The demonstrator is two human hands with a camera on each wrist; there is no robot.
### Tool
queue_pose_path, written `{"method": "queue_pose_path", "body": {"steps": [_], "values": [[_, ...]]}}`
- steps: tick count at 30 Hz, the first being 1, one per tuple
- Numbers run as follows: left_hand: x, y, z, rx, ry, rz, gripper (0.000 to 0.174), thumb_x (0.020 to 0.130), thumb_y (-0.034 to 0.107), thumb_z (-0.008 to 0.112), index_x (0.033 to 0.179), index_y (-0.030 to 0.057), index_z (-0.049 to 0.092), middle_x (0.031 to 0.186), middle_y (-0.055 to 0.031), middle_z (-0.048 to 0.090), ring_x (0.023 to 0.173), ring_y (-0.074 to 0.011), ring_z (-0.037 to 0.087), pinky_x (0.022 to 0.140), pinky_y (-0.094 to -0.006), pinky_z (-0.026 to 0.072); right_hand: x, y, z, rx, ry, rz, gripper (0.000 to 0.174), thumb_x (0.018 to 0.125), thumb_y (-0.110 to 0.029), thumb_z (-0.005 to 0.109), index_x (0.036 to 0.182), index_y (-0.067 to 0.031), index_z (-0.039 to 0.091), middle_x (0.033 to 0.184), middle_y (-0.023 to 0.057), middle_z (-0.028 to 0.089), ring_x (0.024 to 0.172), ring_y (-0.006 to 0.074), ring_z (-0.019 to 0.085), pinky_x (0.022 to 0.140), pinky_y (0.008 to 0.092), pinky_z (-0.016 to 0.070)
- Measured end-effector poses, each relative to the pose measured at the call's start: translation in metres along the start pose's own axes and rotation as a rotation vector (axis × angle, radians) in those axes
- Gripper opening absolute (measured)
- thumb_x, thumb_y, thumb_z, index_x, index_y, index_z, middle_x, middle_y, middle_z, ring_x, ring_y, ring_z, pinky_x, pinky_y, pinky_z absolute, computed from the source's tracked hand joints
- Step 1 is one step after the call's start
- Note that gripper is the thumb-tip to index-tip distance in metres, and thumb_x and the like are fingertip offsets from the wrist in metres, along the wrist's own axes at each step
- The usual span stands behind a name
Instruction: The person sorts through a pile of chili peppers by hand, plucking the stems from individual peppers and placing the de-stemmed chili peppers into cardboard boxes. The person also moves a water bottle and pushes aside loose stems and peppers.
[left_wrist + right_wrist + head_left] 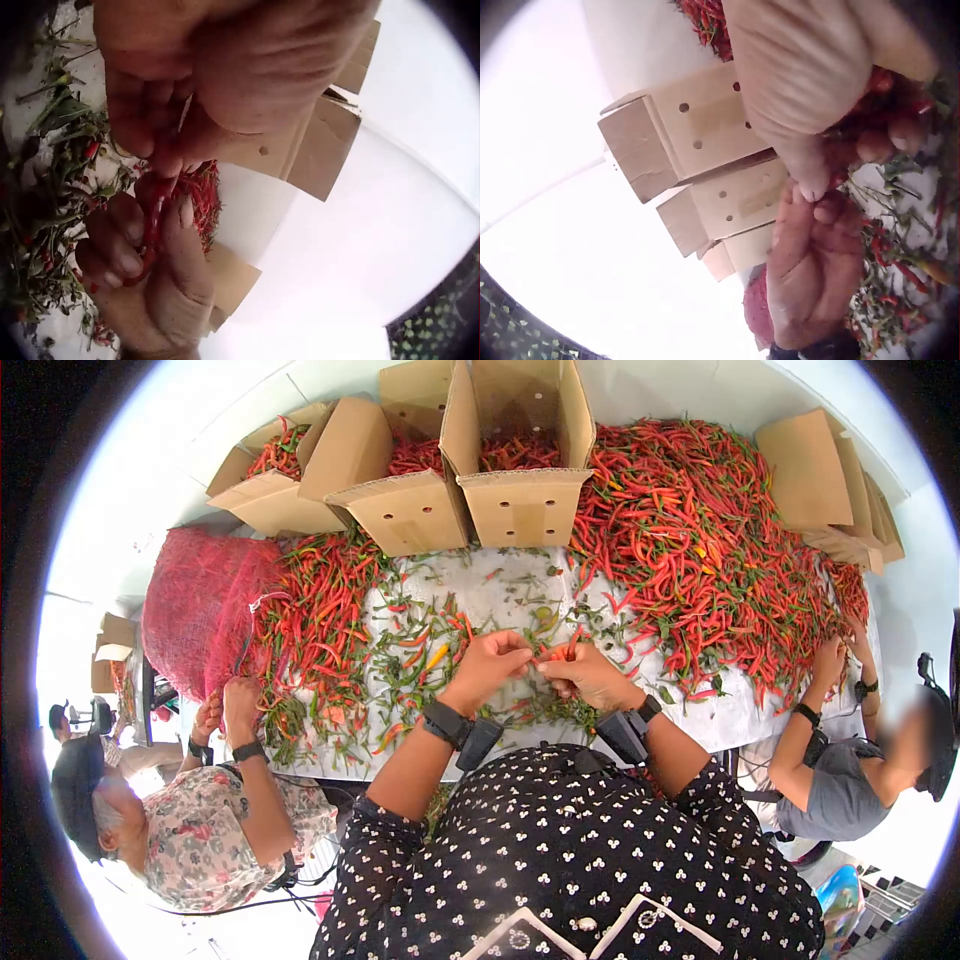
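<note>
White desk (410,575). Red chillies (690,560) heaped on the right, smaller pile (325,600) on the left; cardboard boxes (525,500) along the far side. Green stems (400,680) and scattered chillies between the heaps.

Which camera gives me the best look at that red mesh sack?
The head view: it shows the red mesh sack almost whole, beside heaped chillies. The right wrist view catches only a sliver; the left wrist view, none.

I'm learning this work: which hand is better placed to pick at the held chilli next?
Probably the left hand: its fingertips are close to the right hand's, while the right hand has its curled fingers round the red chilli.
</note>
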State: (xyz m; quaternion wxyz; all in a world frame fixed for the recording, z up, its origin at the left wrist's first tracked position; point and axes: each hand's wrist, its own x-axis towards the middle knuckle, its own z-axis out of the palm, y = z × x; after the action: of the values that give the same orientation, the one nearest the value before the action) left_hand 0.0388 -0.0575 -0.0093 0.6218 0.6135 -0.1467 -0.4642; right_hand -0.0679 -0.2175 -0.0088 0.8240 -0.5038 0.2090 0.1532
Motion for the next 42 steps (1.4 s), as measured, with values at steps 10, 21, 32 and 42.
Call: {"method": "queue_pose_path", "body": {"steps": [10,21,32,42], "values": [[-0.002,0.005,-0.001,-0.505,-0.149,-0.078,0.014,0.083,0.009,0.056,0.097,0.0046,0.052,0.065,0.004,0.048,0.052,-0.0051,0.041,0.05,-0.0195,0.0343,-0.012,-0.014,0.006,-0.36,-0.058,-0.175,0.012,0.076,-0.012,0.065,0.081,-0.0028,0.06,0.062,-0.0062,0.051,0.05,0.0016,0.041,0.045,0.0186,0.0317],[-0.012,-0.007,-0.012,-0.219,-0.111,-0.129,0.025,0.091,0.017,0.044,0.113,0.0052,0.048,0.081,-0.0011,0.057,0.065,-0.0079,0.054,0.06,-0.021,0.0455,0.001,-0.021,0.026,-0.385,0.04,-0.095,0.012,0.078,-0.014,0.063,0.08,-0.0023,0.064,0.061,-0.0061,0.053,0.052,0.0023,0.041,0.047,0.0192,0.0327],[-0.045,0.007,-0.005,0.731,0.145,0.369,0.071,0.071,0.007,0.062,0.132,0.0038,0.026,0.06,-0.0091,0.056,0.055,-0.0198,0.055,0.057,-0.0291,0.0448,0.019,-0.011,0.035,-0.586,0.037,-0.232,0.015,0.074,-0.013,0.064,0.08,0.0013,0.065,0.059,-0.0033,0.055,0.053,0.0039,0.044,0.049,0.0222,0.0375],[-0.046,0.017,0.009,0.781,0.113,0.359,0.074,0.07,0.002,0.061,0.134,0.0056,0.025,0.062,-0.0101,0.055,0.054,-0.0204,0.055,0.054,-0.0308,0.0438,0.006,-0.022,0.032,-1.099,-0.057,-0.617,0.014,0.072,-0.014,0.057,0.073,-0.001,0.061,0.064,0.019,0.057,0.056,0.0322,0.056,0.052,0.0365,0.043]]}}
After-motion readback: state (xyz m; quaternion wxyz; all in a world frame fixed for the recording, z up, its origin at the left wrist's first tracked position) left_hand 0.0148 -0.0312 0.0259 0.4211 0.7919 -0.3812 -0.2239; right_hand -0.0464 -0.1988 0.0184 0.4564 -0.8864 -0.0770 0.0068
